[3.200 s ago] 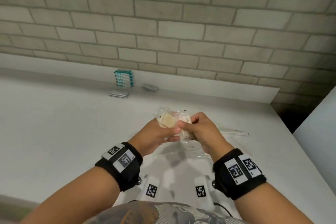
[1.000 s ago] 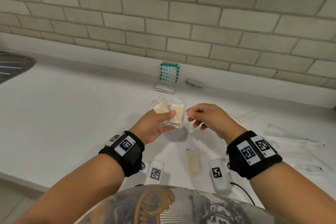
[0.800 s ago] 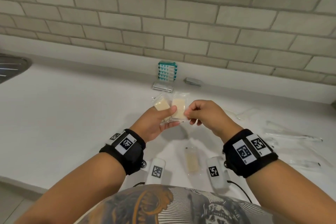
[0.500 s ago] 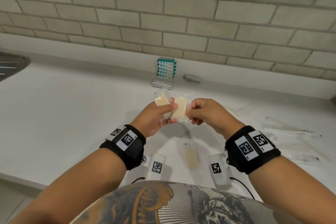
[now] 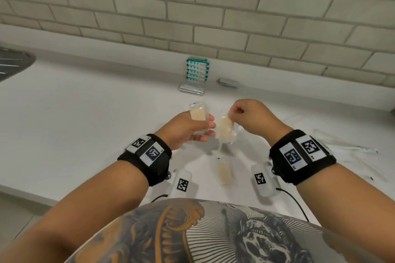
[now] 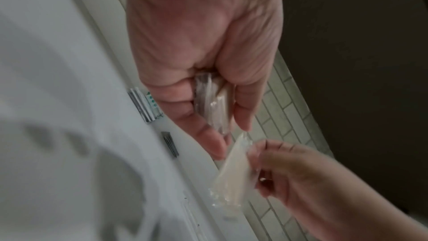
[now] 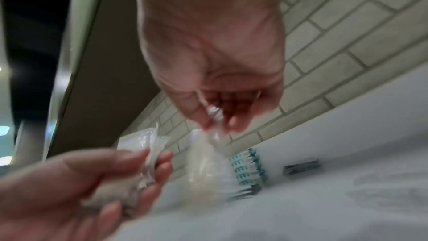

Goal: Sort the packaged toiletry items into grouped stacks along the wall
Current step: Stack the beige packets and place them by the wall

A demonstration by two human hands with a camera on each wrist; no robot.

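Observation:
My left hand (image 5: 192, 128) grips a small stack of clear-wrapped beige soap packets (image 5: 198, 115) above the white counter (image 5: 85, 126); in the left wrist view the packets (image 6: 215, 105) sit edge-on between thumb and fingers. My right hand (image 5: 241, 115) pinches the top edge of one more soap packet (image 5: 225, 131), which hangs down just right of the left hand's stack. That hanging packet (image 6: 234, 177) shows blurred in both wrist views (image 7: 203, 168). A further soap packet (image 5: 224, 172) lies flat on the counter near my body.
Against the brick wall stands a stack of teal-and-white packets (image 5: 197, 69) with flat silver sachets (image 5: 191, 88) in front and a grey packet (image 5: 227, 82) to the right. Clear long wrappers (image 5: 344, 145) lie at the right. A metal sink (image 5: 12, 62) is at the far left.
The right hand has pulled one soap packet away from the left hand's stack; it now hangs apart from it, lower and to the right.

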